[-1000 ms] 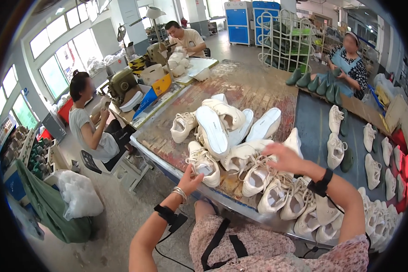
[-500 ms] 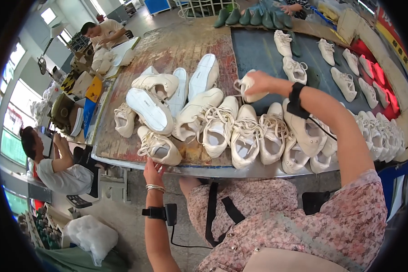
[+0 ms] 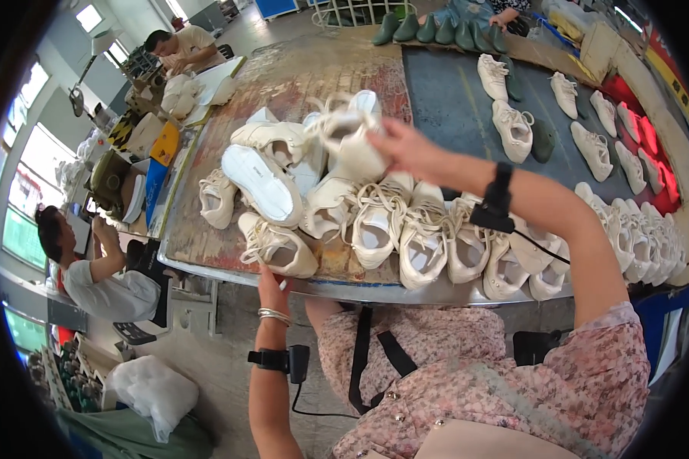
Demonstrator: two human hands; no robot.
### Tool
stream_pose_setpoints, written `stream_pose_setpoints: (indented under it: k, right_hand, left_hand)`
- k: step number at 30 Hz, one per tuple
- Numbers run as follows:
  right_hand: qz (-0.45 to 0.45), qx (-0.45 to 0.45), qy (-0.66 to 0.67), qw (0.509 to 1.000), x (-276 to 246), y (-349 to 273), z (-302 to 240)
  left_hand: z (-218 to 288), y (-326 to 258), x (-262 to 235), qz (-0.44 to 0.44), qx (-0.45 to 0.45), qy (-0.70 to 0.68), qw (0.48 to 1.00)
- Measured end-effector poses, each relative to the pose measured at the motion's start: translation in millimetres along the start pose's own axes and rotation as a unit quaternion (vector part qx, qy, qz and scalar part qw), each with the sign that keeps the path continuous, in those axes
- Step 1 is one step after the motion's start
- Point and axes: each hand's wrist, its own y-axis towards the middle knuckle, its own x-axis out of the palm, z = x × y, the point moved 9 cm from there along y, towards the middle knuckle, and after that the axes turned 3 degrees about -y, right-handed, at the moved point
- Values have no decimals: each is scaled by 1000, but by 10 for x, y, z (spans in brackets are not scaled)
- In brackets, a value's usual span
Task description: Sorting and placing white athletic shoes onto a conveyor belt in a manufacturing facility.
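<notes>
One cream sneaker (image 3: 352, 141) is raised above the surface (image 3: 298, 73), grasped by the right hand (image 3: 409, 149), laces dangling. It hangs over a heap of like shoes (image 3: 375, 222) crowding the near edge. The left hand (image 3: 272, 287) sits at that edge, fingers closed on the heel of the nearest-left shoe (image 3: 277, 246). Farther right, single pale shoes (image 3: 513, 126) lie spaced on a dark mat (image 3: 459, 115). A seated person (image 3: 99, 275) works at far left.
</notes>
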Motion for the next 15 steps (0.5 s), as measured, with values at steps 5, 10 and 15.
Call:
stream_pose_setpoints:
  k: [5, 10, 15]
  right_hand:
    - [-64, 64, -175, 980, 447, -127, 578]
    - [-163, 158, -332, 916, 265, -211, 275]
    - [-129, -68, -323, 935, 565, -748, -1000]
  left_hand:
    - [-174, -71, 161, -36, -20, 58, 997]
    - [-390, -235, 408, -82, -13, 97, 992]
    - [-426, -303, 449, -70, 29, 72, 995]
